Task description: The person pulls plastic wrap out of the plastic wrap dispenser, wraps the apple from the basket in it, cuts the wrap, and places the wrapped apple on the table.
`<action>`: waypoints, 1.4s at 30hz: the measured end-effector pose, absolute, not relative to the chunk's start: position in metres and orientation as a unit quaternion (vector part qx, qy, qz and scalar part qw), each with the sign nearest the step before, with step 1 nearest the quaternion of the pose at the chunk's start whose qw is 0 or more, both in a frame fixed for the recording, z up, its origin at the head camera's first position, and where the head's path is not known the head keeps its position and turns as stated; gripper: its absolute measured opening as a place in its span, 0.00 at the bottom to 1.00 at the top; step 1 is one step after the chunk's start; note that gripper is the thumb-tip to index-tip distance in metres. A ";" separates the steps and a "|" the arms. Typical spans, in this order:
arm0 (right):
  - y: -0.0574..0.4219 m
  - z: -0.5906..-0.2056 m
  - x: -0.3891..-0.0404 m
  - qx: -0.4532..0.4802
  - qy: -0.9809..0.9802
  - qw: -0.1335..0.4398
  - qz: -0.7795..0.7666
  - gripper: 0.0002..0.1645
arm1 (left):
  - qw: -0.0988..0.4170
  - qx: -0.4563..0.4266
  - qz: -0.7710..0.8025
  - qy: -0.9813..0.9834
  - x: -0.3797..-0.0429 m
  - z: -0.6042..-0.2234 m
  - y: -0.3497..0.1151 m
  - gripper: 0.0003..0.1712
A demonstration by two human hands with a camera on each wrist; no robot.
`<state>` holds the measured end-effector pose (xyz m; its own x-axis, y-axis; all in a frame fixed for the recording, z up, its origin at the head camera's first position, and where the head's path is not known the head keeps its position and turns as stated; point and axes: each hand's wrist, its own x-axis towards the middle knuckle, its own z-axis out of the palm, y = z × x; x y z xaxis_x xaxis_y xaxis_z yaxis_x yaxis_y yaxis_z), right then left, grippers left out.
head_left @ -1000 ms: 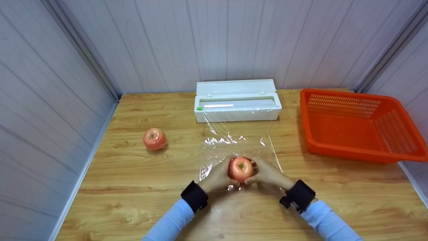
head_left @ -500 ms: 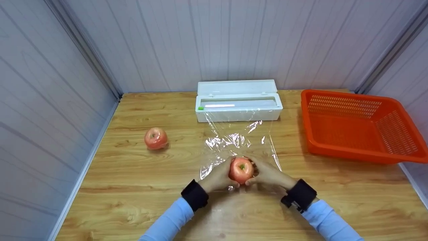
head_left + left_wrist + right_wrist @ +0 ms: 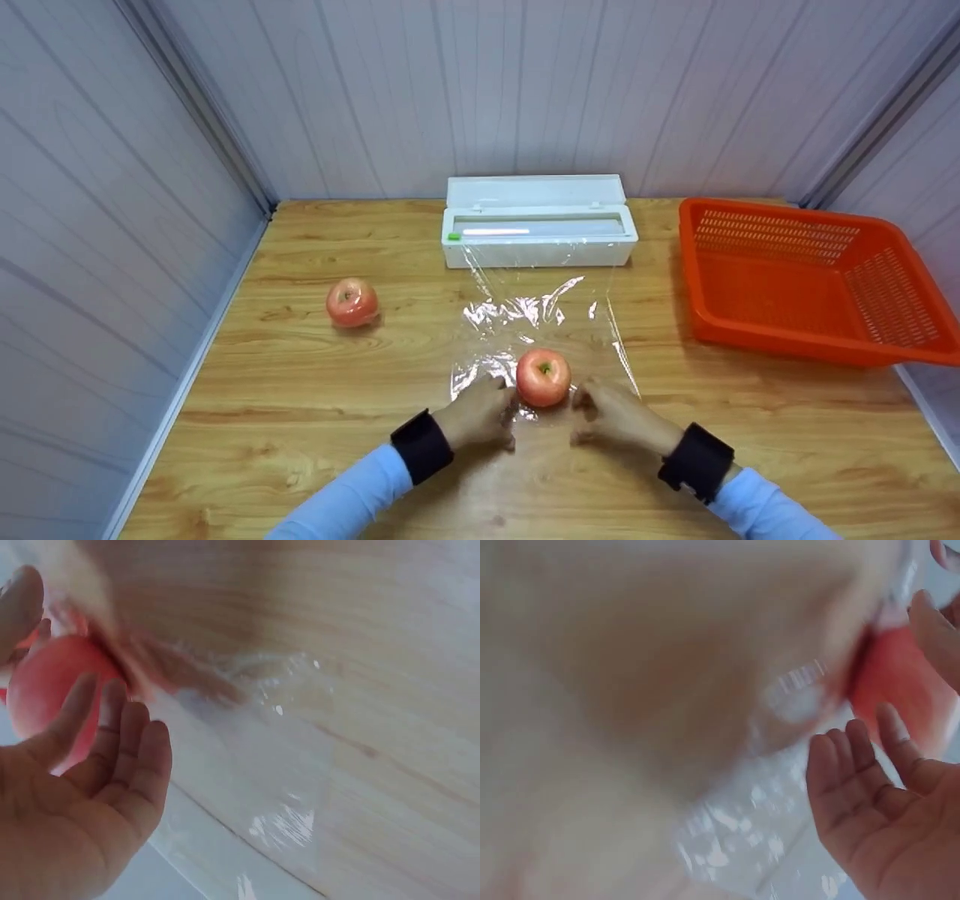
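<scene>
A red apple (image 3: 543, 378) sits stem up on a sheet of clear plastic wrap (image 3: 555, 330) that runs forward from a white wrap dispenser box (image 3: 540, 253). My left hand (image 3: 478, 412) is just left of the apple, its fingers loosely bent and holding nothing. On the other side my right hand (image 3: 619, 414) is apart from the fruit too, fingers relaxed. In the left wrist view the left hand (image 3: 97, 787) has its fingers spread beside the apple (image 3: 56, 686). The right wrist view has the right hand (image 3: 885, 802) palm up, near the apple (image 3: 900, 690).
Another apple (image 3: 352, 303), with a shiny film over it, stands on the wooden table (image 3: 300, 450) at the left. An orange plastic basket (image 3: 772, 337) is at the right. The dispenser's lid (image 3: 536, 191) is raised against the back wall (image 3: 480, 90).
Both hands have let go of the apple and drawn back, left hand to the left, right hand to the right. The apple stays on the wrap.
</scene>
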<state>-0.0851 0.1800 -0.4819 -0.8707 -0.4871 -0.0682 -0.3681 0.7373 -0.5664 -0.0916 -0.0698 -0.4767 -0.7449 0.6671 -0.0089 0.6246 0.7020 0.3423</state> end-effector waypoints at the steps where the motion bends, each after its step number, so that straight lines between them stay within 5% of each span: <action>1: 0.178 -0.484 -0.085 -0.237 0.926 0.106 -0.276 0.27 | 0.059 0.359 0.148 0.920 -0.091 -0.478 -0.069 0.24; 6: 0.172 -0.493 -0.087 -0.275 0.925 0.069 -0.252 0.18 | 0.007 0.383 0.111 0.917 -0.091 -0.486 -0.066 0.19; 12: 0.173 -0.497 -0.088 -0.301 0.924 0.040 -0.233 0.06 | -0.067 0.404 0.090 0.908 -0.093 -0.491 -0.066 0.02; 19: 0.175 -0.492 -0.086 -0.279 0.925 0.013 -0.256 0.06 | -0.054 0.352 0.156 0.921 -0.091 -0.490 -0.068 0.04; 24: 0.174 -0.487 -0.085 -0.247 0.926 -0.019 -0.286 0.09 | -0.047 0.291 0.196 0.935 -0.090 -0.486 -0.068 0.31; 28: 0.173 -0.487 -0.084 -0.252 0.923 -0.070 -0.283 0.24 | -0.065 0.302 0.196 0.931 -0.090 -0.487 -0.068 0.44; 33: 0.173 -0.490 -0.088 -0.311 0.912 -0.154 -0.217 0.38 | -0.074 0.316 0.196 0.925 -0.093 -0.485 -0.067 0.43; 42: 0.169 -0.490 -0.100 -0.377 0.876 -0.247 -0.173 0.33 | -0.062 0.306 0.180 0.933 -0.101 -0.473 -0.062 0.34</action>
<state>-0.1003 0.1693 -0.4897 -0.5935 -0.5751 0.5630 -0.7459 0.6559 -0.1163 -0.1012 -0.0619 -0.4729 -0.8053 0.5482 0.2259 0.5929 0.7485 0.2969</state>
